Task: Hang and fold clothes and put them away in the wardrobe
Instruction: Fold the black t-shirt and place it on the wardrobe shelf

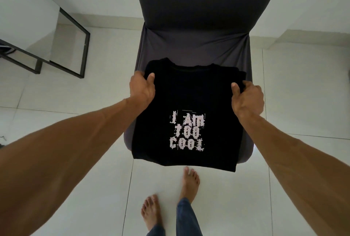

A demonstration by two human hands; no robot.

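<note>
T-shirt (187,107) folded to a neat panel, print up, over the chair seat (191,46) | left hand (142,89) and right hand (247,99) pinch its upper corners, thumbs on top | folding looks nearly done; wardrobe trip remains, no wardrobe visible

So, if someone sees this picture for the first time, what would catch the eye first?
The folded black T-shirt with pale lettering, in the middle, over the dark-covered chair. The left hand and right hand grip its upper sides, and bare feet stand on the pale tiles below.
</note>
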